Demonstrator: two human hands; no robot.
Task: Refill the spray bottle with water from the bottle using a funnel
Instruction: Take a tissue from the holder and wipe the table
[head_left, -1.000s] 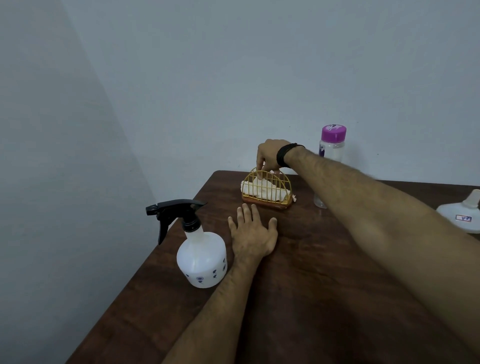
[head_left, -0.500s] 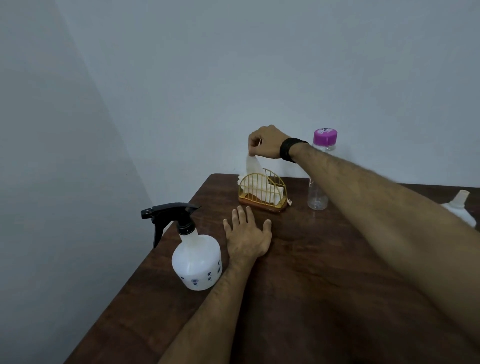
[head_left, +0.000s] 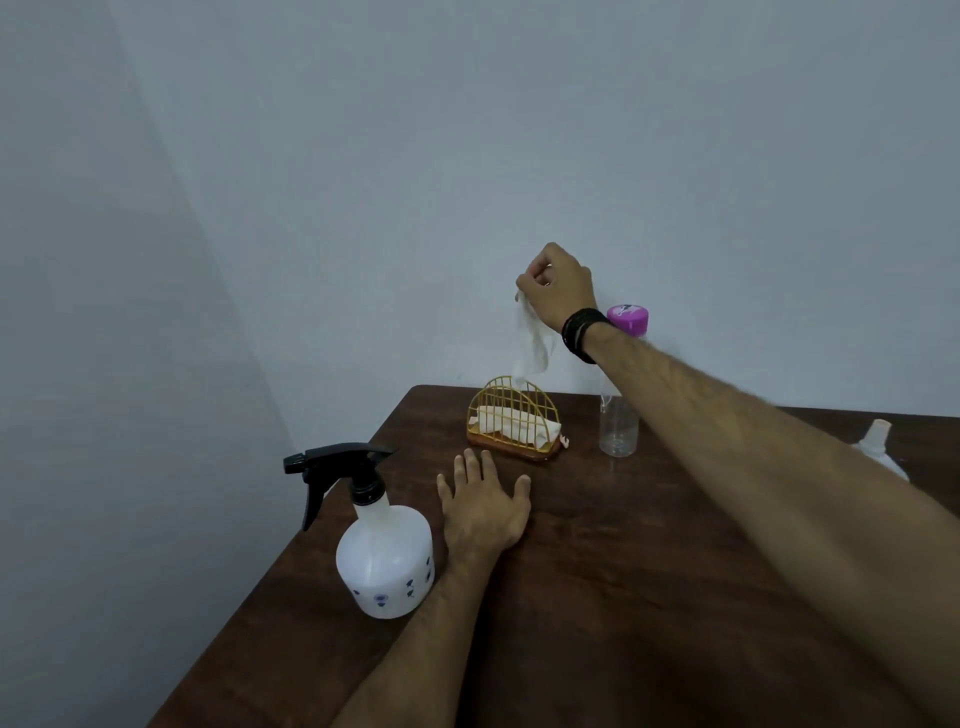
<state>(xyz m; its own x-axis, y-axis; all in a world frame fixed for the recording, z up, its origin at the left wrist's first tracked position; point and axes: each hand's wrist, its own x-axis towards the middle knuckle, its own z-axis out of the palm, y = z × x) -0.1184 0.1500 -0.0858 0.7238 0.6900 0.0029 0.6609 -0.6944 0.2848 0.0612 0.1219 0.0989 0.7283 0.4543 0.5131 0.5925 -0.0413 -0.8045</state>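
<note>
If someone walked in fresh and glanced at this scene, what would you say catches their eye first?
Most likely the right hand, raised above the table's far edge, pinching a white tissue that trails down into the gold wire holder. Next, the white spray bottle with its black trigger head stands near the table's left edge, with the left hand resting flat just beside it. Behind the right forearm stands a clear bottle with a purple cap.

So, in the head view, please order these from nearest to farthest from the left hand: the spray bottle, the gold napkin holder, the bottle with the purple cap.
From the left hand, flat on the table:
1. Spray bottle, just beside it on its left.
2. Gold napkin holder, a little beyond the fingertips.
3. Bottle with the purple cap, farther back and to the right, partly behind the right forearm.
</note>
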